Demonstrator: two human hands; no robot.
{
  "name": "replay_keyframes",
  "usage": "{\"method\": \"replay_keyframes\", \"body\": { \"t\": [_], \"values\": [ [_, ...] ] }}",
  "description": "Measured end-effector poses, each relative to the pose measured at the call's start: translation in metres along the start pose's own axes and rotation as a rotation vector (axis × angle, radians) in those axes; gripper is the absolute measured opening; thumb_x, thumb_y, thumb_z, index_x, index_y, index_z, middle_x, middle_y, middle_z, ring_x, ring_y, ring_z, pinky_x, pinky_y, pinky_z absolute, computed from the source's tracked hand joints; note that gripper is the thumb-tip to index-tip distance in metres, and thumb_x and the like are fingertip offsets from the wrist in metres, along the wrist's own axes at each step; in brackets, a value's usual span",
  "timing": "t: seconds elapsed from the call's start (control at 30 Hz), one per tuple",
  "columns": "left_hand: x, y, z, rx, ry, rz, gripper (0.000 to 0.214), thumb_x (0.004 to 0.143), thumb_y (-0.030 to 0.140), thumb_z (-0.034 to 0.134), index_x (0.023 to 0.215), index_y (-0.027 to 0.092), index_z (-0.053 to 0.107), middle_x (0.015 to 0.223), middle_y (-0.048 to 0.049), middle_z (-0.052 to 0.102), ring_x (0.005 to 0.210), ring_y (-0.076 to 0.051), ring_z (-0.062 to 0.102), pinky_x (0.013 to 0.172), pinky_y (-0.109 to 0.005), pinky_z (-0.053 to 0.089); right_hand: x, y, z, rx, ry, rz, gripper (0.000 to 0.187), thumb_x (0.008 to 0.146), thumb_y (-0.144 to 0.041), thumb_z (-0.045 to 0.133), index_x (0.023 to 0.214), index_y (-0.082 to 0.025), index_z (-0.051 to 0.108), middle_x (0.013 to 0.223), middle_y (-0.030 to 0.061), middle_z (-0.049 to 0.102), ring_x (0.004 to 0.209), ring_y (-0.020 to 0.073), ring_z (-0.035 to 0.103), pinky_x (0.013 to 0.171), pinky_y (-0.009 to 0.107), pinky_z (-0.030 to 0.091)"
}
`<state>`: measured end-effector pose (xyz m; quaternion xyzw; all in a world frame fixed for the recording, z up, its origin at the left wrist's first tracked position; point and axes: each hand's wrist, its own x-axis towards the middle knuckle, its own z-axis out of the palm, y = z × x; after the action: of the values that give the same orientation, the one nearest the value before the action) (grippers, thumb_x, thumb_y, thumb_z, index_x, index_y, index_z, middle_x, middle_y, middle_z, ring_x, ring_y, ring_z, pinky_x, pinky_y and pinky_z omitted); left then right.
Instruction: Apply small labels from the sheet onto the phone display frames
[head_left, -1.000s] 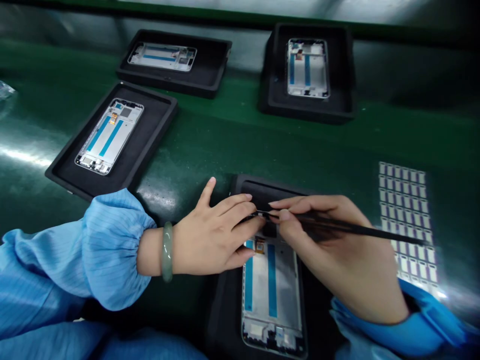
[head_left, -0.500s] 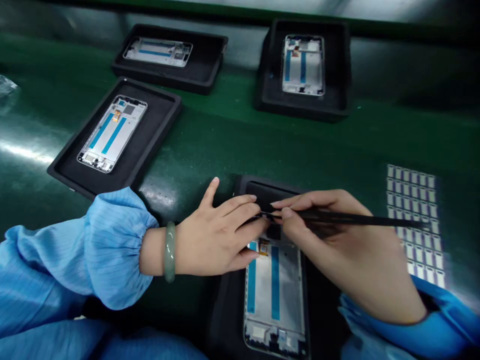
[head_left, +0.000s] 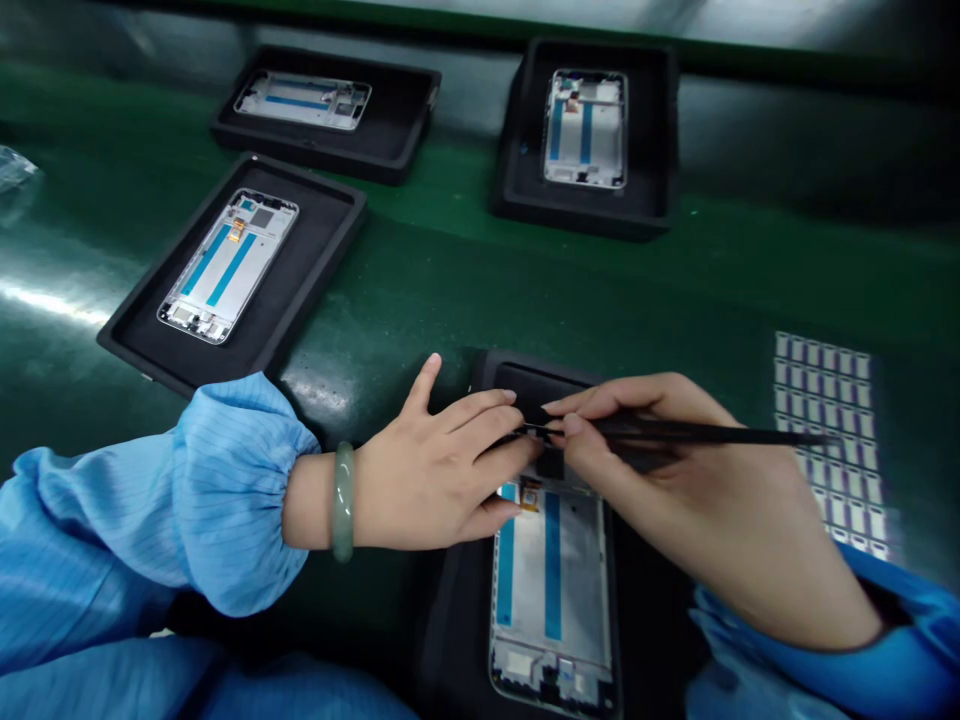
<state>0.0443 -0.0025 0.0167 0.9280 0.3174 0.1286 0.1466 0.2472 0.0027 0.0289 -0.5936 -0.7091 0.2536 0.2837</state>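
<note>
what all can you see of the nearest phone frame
The silvery, metal-looking, rectangular phone frame lies flat in a black rectangular tray. Two blue strips run along it, with an orange connector near their far ends and white and black parts at its near end. The bare left hand covers its far left corner; contact with the slim black tool is unclear.

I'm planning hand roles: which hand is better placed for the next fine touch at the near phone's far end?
Probably the right hand: it holds a thin black tool aimed at the phone; the left hand has no visible tool.
</note>
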Motion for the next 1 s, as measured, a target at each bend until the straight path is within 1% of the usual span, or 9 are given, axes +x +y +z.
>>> {"method": "replay_keyframes", "body": {
  "t": [0.07, 0.13, 0.2, 0.27, 0.3, 0.37, 0.67, 0.8, 1.0],
  "values": [
    [0.001, 0.000, 0.001, 0.002, 0.009, 0.006, 0.039, 0.099, 0.037, 0.043, 0.127, 0.012, 0.056, 0.130, -0.0134, 0.060, 0.132, -0.028, 0.047, 0.115, -0.070, 0.010, 0.001, 0.002, -0.001, -0.041, -0.004, -0.057, 0.014, 0.082, -0.040, 0.060, 0.088, -0.027, 0.061, 0.084, -0.0008, 0.072, 0.070, 0.0177, 0.070, 0.054, 0.029, 0.054],
    [0.001, 0.000, 0.001, 0.000, 0.012, 0.010, 0.039, 0.099, 0.037, 0.043, 0.126, 0.012, 0.056, 0.129, -0.0129, 0.060, 0.132, -0.028, 0.047, 0.115, -0.070, 0.010, 0.000, 0.005, -0.002, -0.019, 0.003, -0.054, 0.013, 0.082, -0.039, 0.062, 0.087, -0.027, 0.061, 0.085, -0.0004, 0.072, 0.071, 0.0182, 0.071, 0.056, 0.030, 0.055],
    [0.001, 0.001, 0.000, -0.002, 0.005, 0.006, 0.038, 0.099, 0.036, 0.043, 0.126, 0.013, 0.056, 0.130, -0.0123, 0.060, 0.133, -0.028, 0.046, 0.115, -0.070, 0.011, -0.003, 0.008, 0.000, 0.120, 0.021, 0.032, 0.014, 0.082, -0.038, 0.064, 0.087, -0.026, 0.060, 0.088, 0.0005, 0.073, 0.073, 0.0181, 0.072, 0.060, 0.030, 0.058],
    [0.001, 0.001, 0.000, 0.000, -0.005, 0.000, 0.038, 0.099, 0.036, 0.044, 0.126, 0.013, 0.056, 0.130, -0.0123, 0.059, 0.133, -0.027, 0.046, 0.115, -0.069, 0.011, -0.006, 0.011, 0.002, 0.317, 0.044, 0.123, 0.015, 0.082, -0.036, 0.066, 0.087, -0.025, 0.057, 0.090, 0.0011, 0.073, 0.073, 0.0175, 0.073, 0.064, 0.031, 0.061],
    [0.001, 0.001, -0.001, 0.001, -0.008, -0.003, 0.038, 0.098, 0.036, 0.044, 0.127, 0.013, 0.056, 0.130, -0.0124, 0.059, 0.134, -0.027, 0.046, 0.115, -0.069, 0.011, -0.006, 0.012, 0.004, 0.396, 0.051, 0.149, 0.016, 0.082, -0.035, 0.067, 0.087, -0.025, 0.056, 0.090, 0.0013, 0.073, 0.073, 0.0172, 0.073, 0.066, 0.031, 0.062],
    [0.002, 0.002, -0.001, 0.001, -0.015, -0.008, 0.038, 0.099, 0.036, 0.043, 0.127, 0.013, 0.056, 0.131, -0.0124, 0.059, 0.134, -0.027, 0.045, 0.116, -0.068, 0.011, -0.007, 0.013, 0.007, 0.463, 0.057, 0.159, 0.016, 0.081, -0.033, 0.069, 0.086, -0.024, 0.056, 0.090, 0.0017, 0.073, 0.074, 0.0170, 0.073, 0.068, 0.031, 0.062],
    [0.002, 0.002, -0.002, -0.013, -0.044, -0.018, 0.039, 0.099, 0.036, 0.044, 0.129, 0.014, 0.054, 0.132, -0.0123, 0.058, 0.134, -0.027, 0.044, 0.116, -0.069, 0.009, -0.009, 0.014, 0.011, 0.459, 0.059, 0.131, 0.015, 0.082, -0.033, 0.069, 0.085, -0.024, 0.057, 0.090, 0.0023, 0.073, 0.080, 0.0173, 0.072, 0.070, 0.032, 0.061],
    [0.002, 0.002, -0.002, -0.009, -0.037, -0.017, 0.039, 0.099, 0.036, 0.044, 0.129, 0.014, 0.054, 0.132, -0.0129, 0.059, 0.134, -0.027, 0.045, 0.116, -0.069, 0.010, -0.008, 0.015, 0.011, 0.465, 0.050, 0.136, 0.015, 0.082, -0.034, 0.068, 0.086, -0.025, 0.057, 0.091, 0.0021, 0.072, 0.080, 0.0175, 0.072, 0.071, 0.033, 0.061],
    [0.002, 0.002, -0.002, -0.006, -0.021, -0.005, 0.039, 0.099, 0.036, 0.043, 0.128, 0.013, 0.055, 0.130, -0.0131, 0.059, 0.133, -0.027, 0.046, 0.115, -0.069, 0.012, -0.009, 0.013, 0.011, 0.401, 0.044, 0.121, 0.015, 0.081, -0.035, 0.067, 0.087, -0.027, 0.057, 0.092, 0.0006, 0.072, 0.083, 0.0191, 0.072, 0.071, 0.035, 0.060]
  ]
}}
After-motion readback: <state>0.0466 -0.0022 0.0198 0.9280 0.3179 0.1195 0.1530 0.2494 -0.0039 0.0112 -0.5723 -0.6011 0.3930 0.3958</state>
